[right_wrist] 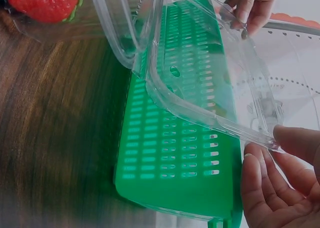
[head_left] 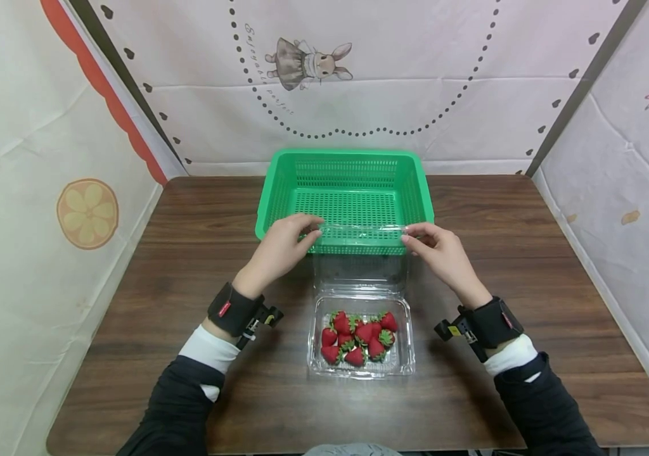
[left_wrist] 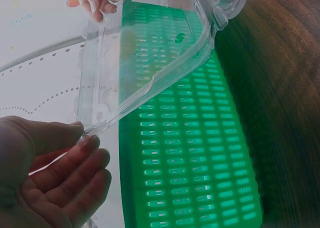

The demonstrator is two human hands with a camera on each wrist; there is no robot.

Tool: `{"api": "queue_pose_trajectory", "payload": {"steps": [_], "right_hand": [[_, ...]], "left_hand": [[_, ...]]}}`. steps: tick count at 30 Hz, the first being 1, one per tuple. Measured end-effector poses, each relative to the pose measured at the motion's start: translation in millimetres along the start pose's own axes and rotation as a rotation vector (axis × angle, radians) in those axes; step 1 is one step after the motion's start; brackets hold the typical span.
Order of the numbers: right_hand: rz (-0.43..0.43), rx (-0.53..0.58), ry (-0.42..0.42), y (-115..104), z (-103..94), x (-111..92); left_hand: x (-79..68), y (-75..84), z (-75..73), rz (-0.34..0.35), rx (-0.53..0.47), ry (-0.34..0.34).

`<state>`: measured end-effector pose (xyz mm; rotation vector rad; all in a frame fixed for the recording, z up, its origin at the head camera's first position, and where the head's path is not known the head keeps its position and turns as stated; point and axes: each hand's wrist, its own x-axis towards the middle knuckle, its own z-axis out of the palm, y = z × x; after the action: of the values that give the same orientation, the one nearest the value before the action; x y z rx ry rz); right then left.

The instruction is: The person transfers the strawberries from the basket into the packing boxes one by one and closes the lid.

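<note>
A clear plastic clamshell box (head_left: 407, 354) stands on the table with several red strawberries (head_left: 364, 332) in its base. Its hinged lid (head_left: 361, 269) is raised, tilted up in front of the green basket. My left hand (head_left: 286, 244) pinches the lid's left corner between thumb and forefinger, plain in the left wrist view at the lid's edge (left_wrist: 115, 113). At the opposite corner, my right hand (head_left: 438, 250) pinches the lid the same way; the right wrist view shows thumb and fingers on its rim (right_wrist: 220, 125).
Right behind the lid sits a green perforated basket (head_left: 344, 158) against the back cloth (head_left: 416, 50). Brown wood-grain tabletop (head_left: 501, 253) spreads to both sides. Printed cloth hangs on the left (head_left: 16, 253) and right (head_left: 632, 158).
</note>
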<state>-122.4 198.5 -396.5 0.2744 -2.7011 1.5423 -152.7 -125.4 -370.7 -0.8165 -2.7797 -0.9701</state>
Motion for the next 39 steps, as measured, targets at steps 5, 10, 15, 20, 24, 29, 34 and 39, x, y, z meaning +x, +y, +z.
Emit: {"api": "queue_pose_trajectory", "payload": {"steps": [5,10,15,20,24,29,34,39], "right_hand": [[0.003,0.013,0.016,-1,-1.0,1],[0.005,0.02,0.041,-2,-1.6,3],[-0.002,0.027,0.062,-6,-2.6,1],[-0.017,0.027,0.06,-10,-5.8,-3],[-0.043,0.022,0.062,-12,-8.5,-8],[-0.07,0.022,0.06,-13,-9.4,-16],[-0.065,0.026,0.059,-17,-9.7,-28],[-0.076,0.017,0.045,-20,-10.0,-41]], "left_hand": [[1.0,0.5,-1.1,0.016,-0.007,0.018],[3.7,1.1,-2.4,0.031,-0.009,0.035],[4.0,2.6,-3.6,0.036,-0.002,0.043],[0.2,7.1,-5.8,0.048,-0.003,0.06],[-4.8,11.2,-7.3,0.06,-0.019,0.074],[-14.9,17.4,-8.8,0.086,-0.021,0.094],[-28.3,24.8,-9.7,0.125,-0.025,0.12],[-42.4,31.9,-10.2,0.136,-0.038,0.14]]}}
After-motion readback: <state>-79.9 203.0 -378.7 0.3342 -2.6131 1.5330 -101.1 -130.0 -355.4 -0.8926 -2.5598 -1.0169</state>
